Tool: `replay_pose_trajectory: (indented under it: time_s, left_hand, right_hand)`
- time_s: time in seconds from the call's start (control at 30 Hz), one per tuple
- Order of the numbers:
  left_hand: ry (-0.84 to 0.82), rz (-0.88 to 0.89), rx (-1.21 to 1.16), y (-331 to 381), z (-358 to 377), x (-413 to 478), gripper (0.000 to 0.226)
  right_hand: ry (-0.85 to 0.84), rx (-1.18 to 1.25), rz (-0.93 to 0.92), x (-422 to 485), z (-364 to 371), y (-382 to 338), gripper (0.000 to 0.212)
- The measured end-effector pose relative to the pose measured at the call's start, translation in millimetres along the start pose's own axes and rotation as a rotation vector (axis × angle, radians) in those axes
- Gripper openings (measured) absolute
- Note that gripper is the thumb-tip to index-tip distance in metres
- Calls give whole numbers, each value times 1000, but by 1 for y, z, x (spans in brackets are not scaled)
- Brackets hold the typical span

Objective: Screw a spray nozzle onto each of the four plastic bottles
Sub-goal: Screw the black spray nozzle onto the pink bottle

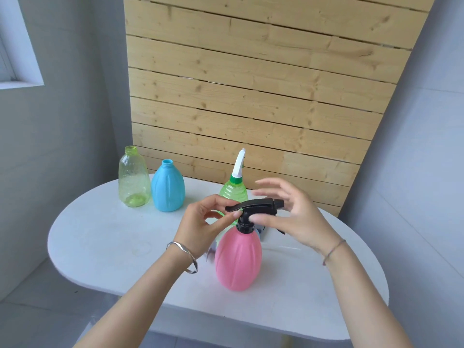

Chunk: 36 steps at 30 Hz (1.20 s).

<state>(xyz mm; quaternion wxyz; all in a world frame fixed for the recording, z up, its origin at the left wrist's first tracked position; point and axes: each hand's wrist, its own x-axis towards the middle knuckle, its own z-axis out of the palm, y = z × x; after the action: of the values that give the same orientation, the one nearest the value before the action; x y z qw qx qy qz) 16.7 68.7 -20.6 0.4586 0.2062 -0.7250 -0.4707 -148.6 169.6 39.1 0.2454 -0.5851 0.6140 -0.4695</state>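
Observation:
A pink ribbed bottle (238,259) stands upright near the table's front, with a black spray nozzle (253,205) sitting on its neck. My left hand (206,222) pinches the rear end of the nozzle with thumb and fingertips. My right hand (288,214) touches the nozzle's stem with its thumb, the other fingers spread apart. Behind them stands a green bottle (232,190) fitted with a white nozzle (238,164). At the back left a blue bottle (167,187) and a clear yellow-green bottle (133,178) stand with bare necks.
Everything stands on a white oval table (113,237). A wooden slat wall (251,96) rises behind its far edge. Partly hidden behind the pink bottle and my hands lie other small objects (261,233), too covered to identify.

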Motion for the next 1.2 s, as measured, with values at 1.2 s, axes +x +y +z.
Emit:
replay_pose_trajectory:
  time_s: [1.2]
  left_hand:
    - [-434, -213, 297, -33, 5, -18, 73]
  right_hand:
    - [106, 451, 73, -4, 68, 55, 45]
